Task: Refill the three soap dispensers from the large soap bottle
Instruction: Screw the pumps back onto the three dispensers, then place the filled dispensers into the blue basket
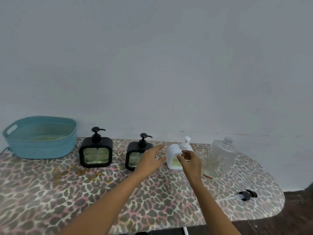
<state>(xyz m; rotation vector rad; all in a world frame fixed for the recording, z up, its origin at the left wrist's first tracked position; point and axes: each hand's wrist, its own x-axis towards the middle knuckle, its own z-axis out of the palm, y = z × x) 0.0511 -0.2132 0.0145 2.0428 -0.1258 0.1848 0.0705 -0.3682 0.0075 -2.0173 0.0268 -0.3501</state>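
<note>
Three soap dispensers stand in a row near the wall: a black one at the left, a second black one in the middle, and a white one with a white pump. The large clear soap bottle stands uncapped to the right of them, almost empty. Its black pump lies on the table further right. My left hand hovers open in front of the middle dispenser, fingers stretched toward the white one. My right hand is in front of the white dispenser, fingers loosely curled just below its pump, holding nothing visible.
A teal plastic basket sits at the far left of the leopard-print table. The table's rounded right end drops off to a dark floor. A grey wall runs right behind the dispensers. Brownish stains mark the cloth at the left centre.
</note>
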